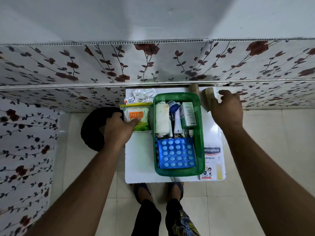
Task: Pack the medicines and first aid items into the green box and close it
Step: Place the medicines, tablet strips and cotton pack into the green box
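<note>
Left hand [119, 128] fingers clamped on cotton-swab pack [136, 116], frame centre-left; right hand [226, 108] fingers apart, empty. Best lifted level into green box [202, 133], over gauze roll [162, 119].

Translucent green plastic box [202, 133] on a glossy white table [139, 160], holding a blue blister sheet with pale blue tablets [177, 153]; wall panels [102, 63] white with red-brown roses.

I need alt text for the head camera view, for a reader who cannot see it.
An open green box on a small white table holds a blue tablet strip, gauze roll and tubes. The left hand grips a Tulips cotton bud pack; the right hand hovers open, with a Hansaplast box outside.
</note>
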A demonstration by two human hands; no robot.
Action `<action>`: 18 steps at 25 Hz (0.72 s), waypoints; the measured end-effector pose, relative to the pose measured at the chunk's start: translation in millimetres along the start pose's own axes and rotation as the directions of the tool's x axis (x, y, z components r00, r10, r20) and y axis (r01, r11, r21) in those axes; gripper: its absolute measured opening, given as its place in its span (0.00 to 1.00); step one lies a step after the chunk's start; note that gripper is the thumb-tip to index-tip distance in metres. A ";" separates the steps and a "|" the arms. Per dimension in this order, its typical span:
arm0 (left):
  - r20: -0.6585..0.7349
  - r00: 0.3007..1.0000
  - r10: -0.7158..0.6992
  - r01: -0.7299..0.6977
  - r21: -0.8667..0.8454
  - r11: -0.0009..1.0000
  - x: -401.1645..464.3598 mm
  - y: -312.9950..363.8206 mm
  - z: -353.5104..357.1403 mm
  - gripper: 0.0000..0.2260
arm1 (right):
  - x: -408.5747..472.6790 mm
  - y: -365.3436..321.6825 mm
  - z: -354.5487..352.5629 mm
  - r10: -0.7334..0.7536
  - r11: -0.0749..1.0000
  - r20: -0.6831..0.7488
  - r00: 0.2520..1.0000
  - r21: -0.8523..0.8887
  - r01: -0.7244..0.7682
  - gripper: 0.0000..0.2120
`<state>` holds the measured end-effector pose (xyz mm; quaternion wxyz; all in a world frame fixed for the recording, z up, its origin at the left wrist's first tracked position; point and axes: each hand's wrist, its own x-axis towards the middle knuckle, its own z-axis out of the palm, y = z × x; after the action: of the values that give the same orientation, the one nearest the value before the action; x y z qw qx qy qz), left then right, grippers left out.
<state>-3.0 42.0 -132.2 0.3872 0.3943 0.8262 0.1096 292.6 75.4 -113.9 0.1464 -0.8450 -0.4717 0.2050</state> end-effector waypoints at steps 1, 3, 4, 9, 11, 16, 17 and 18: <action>-0.006 1.000 0.015 -0.016 -0.010 1.000 0.1 3.0 3.0 0.24 | 8.4 3.3 7.3 -0.005 0.999 0.057 0.998 -0.044 0.008 0.24; -0.033 0.999 0.034 -0.035 -0.022 0.999 -1.9 6.1 6.5 0.17 | 18.8 9.4 17.7 -0.031 0.994 0.124 0.992 -0.100 0.043 0.24; -0.047 0.998 0.040 -0.041 -0.029 0.999 -2.7 6.5 6.9 0.16 | 21.8 11.1 20.2 -0.033 0.993 0.133 0.991 -0.110 0.048 0.22; -0.074 0.997 -0.012 0.007 -0.071 0.997 -13.4 11.1 6.0 0.18 | 22.7 11.8 23.2 -0.001 0.996 0.140 0.990 -0.086 0.013 0.18; -0.128 0.991 -0.039 0.025 -0.114 0.993 -23.8 8.9 -6.5 0.22 | 15.7 12.0 14.8 0.016 0.999 0.123 0.992 -0.043 -0.011 0.16; -0.053 0.991 0.121 -0.132 -0.424 0.896 -91.7 26.7 -59.6 0.31 | -19.2 17.8 -14.9 0.066 0.992 0.071 0.995 0.106 -0.074 0.16; 0.033 0.982 0.186 -0.157 -0.406 0.900 -108.3 34.9 -55.9 0.27 | -26.8 18.1 -19.4 0.076 0.986 0.072 0.995 0.144 -0.086 0.15; 0.110 0.966 0.233 -0.179 -0.365 0.914 -123.0 45.0 -46.6 0.24 | -33.5 18.0 -23.3 0.081 0.980 0.073 0.994 0.178 -0.092 0.14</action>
<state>36.5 -12.9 -10.7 0.4991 0.4109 0.7152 0.2656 301.4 36.2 -94.5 0.1982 -0.8408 -0.4185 0.2806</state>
